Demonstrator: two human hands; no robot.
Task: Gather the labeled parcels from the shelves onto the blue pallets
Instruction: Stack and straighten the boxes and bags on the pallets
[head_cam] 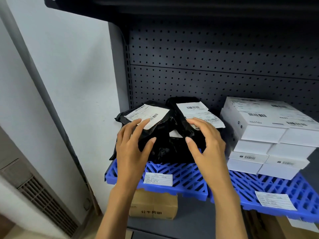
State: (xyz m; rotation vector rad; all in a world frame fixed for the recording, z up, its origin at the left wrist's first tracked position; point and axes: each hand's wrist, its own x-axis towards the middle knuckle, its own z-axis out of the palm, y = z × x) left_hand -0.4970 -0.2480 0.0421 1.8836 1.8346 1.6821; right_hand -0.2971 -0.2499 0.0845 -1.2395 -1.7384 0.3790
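Observation:
Two black plastic-bag parcels with white barcode labels lie on the left blue pallet [183, 176] on the shelf. My left hand [133, 145] rests with spread fingers on the left parcel [153, 121], fingertips touching its label. On the front of the right parcel [195, 111], my right hand [205, 140] lies with fingers spread and the thumb pointing inward. Neither hand curls round a parcel. A stack of white labeled boxes [269, 133] stands on the right blue pallet [279, 188].
A dark pegboard [215, 66] backs the shelf, with another shelf overhead. Paper tags [158, 178] are stuck on both pallets. A cardboard box [153, 206] sits on the shelf below. A white wall, a grey pipe [39, 83] and a vent lie to the left.

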